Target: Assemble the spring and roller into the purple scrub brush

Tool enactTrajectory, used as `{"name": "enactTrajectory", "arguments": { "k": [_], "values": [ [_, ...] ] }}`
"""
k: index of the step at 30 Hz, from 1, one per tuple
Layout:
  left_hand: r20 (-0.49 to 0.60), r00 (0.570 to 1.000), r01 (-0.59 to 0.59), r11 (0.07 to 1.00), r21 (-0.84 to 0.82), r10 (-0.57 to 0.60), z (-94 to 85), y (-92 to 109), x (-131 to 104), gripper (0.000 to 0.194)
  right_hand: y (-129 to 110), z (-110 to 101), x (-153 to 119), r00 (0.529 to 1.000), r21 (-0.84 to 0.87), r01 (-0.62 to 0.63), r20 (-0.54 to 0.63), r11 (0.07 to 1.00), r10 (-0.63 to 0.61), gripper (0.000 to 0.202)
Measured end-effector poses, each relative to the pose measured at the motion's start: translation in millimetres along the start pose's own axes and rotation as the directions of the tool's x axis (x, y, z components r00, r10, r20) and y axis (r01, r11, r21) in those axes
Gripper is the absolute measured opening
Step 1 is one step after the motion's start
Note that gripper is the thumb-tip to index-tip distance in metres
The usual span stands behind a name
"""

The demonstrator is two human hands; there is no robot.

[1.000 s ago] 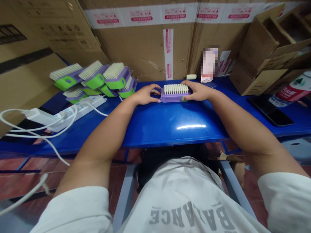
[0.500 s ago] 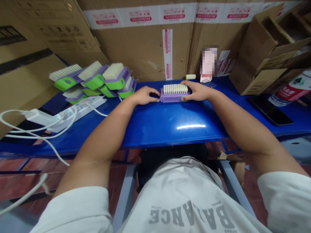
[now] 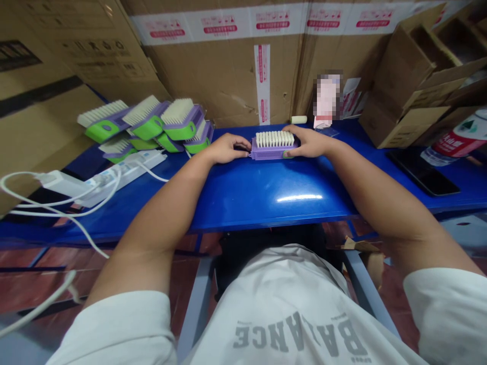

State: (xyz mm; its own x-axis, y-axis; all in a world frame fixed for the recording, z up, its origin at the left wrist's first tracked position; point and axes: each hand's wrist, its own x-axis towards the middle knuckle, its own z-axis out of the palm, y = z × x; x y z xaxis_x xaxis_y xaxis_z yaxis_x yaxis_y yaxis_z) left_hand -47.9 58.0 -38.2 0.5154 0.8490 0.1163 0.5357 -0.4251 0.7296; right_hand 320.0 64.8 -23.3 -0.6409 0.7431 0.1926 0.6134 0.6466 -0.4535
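Note:
A purple scrub brush [image 3: 271,152] rests on the blue tabletop, its cream bristles facing up. Its right end is gripped by my right hand [image 3: 307,142], with the thumb in front over a bit of green and the fingers behind. At the opposite end, my left hand [image 3: 229,148] has thumb and fingertips closed on a small part sticking out of the brush's left edge. What exactly those fingertips pinch is too small to make out.
Several green and purple brushes [image 3: 178,121] are stacked at the left, behind a white power strip [image 3: 125,172] with cables. Cardboard boxes [image 3: 213,76] wall off the back. On the right lie a black phone [image 3: 426,173] and a bottle [image 3: 454,139].
My left fingers have drawn closer together at the brush's left end. The brush and my right hand have stayed in place.

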Motion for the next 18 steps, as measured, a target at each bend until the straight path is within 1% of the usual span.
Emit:
{"name": "enactTrajectory", "arguments": {
  "k": [5, 10, 18],
  "values": [
    [-0.002, 0.999, 0.034, 0.995, -0.097, -0.035, 2.6, 1.0, 0.0, 0.032, -0.4, 0.2, 0.9, 1.0, 0.009, -0.004, 0.003, 1.0, 0.004, 0.094],
    [0.005, 0.998, 0.057, 0.993, -0.105, -0.056, 6.8, 4.0, 0.6, 0.027, -3.1, -0.2, 0.9, 1.0, 0.009, -0.019, 0.005, 1.0, 0.019, 0.095],
    [0.009, 0.996, 0.093, 0.98, -0.176, -0.093, 7.9, 2.2, 3.5, 0.037, -5.7, -1.2, -0.6, 1.0, 0.021, -0.019, -0.005, 1.0, 0.019, 0.093]
  ]
}}
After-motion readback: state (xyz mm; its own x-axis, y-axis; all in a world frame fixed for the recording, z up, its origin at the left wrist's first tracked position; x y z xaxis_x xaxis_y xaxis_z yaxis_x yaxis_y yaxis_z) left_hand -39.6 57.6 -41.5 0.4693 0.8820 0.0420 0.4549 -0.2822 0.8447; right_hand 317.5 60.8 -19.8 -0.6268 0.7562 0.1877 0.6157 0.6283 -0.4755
